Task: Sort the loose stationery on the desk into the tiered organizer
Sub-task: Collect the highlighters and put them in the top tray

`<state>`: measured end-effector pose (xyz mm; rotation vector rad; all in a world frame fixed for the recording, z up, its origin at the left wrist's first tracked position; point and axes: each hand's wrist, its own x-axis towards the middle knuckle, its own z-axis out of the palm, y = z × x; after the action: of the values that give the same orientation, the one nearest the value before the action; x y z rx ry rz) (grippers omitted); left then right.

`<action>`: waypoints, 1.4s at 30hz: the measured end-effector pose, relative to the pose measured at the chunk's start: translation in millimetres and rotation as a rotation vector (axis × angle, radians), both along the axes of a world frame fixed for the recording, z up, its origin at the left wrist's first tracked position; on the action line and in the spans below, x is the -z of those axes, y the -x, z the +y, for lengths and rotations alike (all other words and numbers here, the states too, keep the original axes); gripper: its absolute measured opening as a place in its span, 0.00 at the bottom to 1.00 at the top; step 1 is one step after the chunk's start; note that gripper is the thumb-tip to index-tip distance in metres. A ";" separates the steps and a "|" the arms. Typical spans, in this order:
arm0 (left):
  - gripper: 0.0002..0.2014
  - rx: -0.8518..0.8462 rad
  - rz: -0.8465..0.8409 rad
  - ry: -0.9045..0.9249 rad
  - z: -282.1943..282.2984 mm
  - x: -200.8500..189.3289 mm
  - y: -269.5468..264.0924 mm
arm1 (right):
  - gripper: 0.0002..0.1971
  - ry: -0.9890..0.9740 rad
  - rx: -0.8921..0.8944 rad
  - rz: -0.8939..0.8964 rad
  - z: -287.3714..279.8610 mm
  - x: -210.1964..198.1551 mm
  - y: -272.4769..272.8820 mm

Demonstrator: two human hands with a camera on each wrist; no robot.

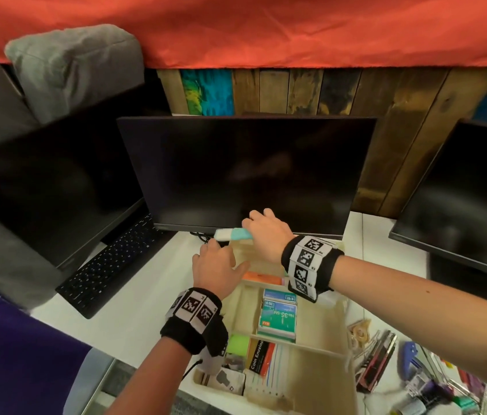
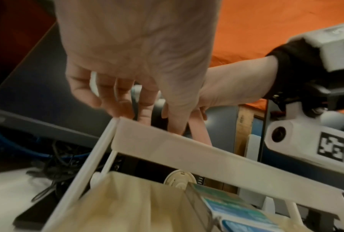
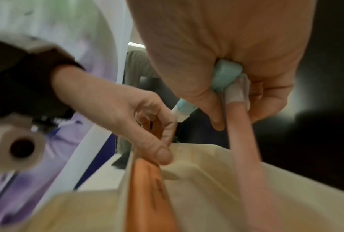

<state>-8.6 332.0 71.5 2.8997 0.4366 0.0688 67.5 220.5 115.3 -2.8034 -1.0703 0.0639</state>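
Observation:
The cream tiered organizer [image 1: 320,348] [image 2: 207,153] [image 3: 207,158] stands on the white desk in front of me. My right hand [image 1: 254,223] [image 3: 236,113] hovers over its top tier. It grips a teal-and-white marker [image 1: 237,234] [image 3: 225,75] together with a long pink pen [image 3: 244,141] [image 2: 201,133] that points down into the tier. My left hand [image 1: 221,250] [image 2: 139,113] [image 3: 165,138] is at the tier's left corner. Its thumb and curled index finger pinch the end of an orange marker [image 1: 261,277] [image 3: 147,188] lying along the tier's wall.
A dark monitor [image 1: 245,172] rises just behind the organizer, with cables [image 2: 58,164] under it and a keyboard [image 1: 110,265] to the left. Lower tiers hold staple boxes [image 1: 278,319], coin envelopes [image 1: 261,354] and a green pad [image 1: 237,344]. Loose stationery [image 1: 416,369] lies at the right.

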 end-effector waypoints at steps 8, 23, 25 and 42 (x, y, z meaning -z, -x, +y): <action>0.22 0.003 -0.105 0.166 -5.7 2.9 -1.5 | 0.12 -0.585 0.229 0.703 -15.8 2.8 -4.9; 0.12 0.353 0.220 -0.017 10.7 -19.5 -27.7 | 0.11 -0.415 0.259 0.736 -93.6 13.1 -1.3; 0.11 0.355 0.224 -0.001 11.4 -19.6 -25.8 | 0.10 -0.365 0.208 0.674 -93.0 14.7 -0.3; 0.06 -0.007 -0.169 0.326 36.3 -27.3 29.6 | 0.14 -0.274 0.097 0.372 -34.9 27.3 -4.0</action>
<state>-38.2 368.3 98.8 2.5478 0.3869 0.2197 71.5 185.6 88.0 -2.4620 -0.7874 0.3811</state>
